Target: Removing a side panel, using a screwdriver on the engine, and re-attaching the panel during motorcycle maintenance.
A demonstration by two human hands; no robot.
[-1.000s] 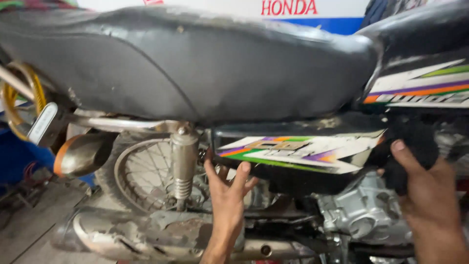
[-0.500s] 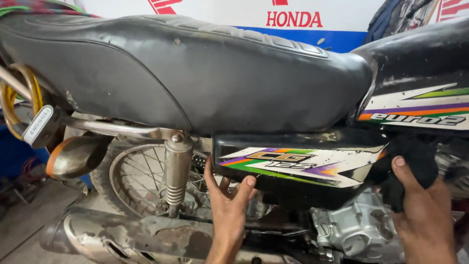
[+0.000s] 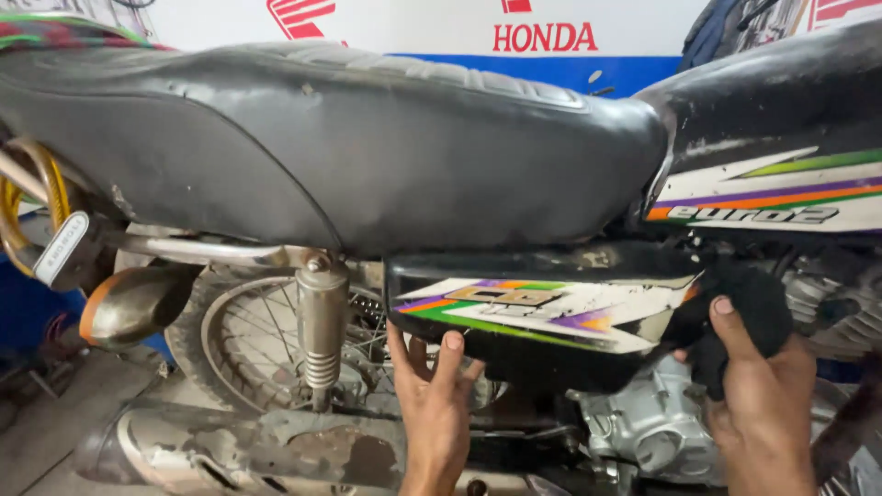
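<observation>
A black motorcycle side cover (image 3: 542, 317) with green, orange and purple stripes sits under the long black seat (image 3: 322, 138). My left hand (image 3: 432, 404) reaches up from below, its fingers pressed against the cover's lower left edge. My right hand (image 3: 758, 390) grips a black cloth (image 3: 740, 308) held against the cover's right end, beside the striped fuel tank (image 3: 781, 174).
A chrome rear shock absorber (image 3: 322, 321) stands left of the cover, in front of the spoked rear wheel (image 3: 257, 340). A rusty exhaust pipe (image 3: 266, 450) runs along the bottom. The silver engine casing (image 3: 643, 427) sits below the cover. An orange turn signal (image 3: 129, 303) juts out at left.
The view has shifted down and closer to the side cover. My left hand has slid right along the cover's lower edge; my right hand keeps the cloth on its right end.
</observation>
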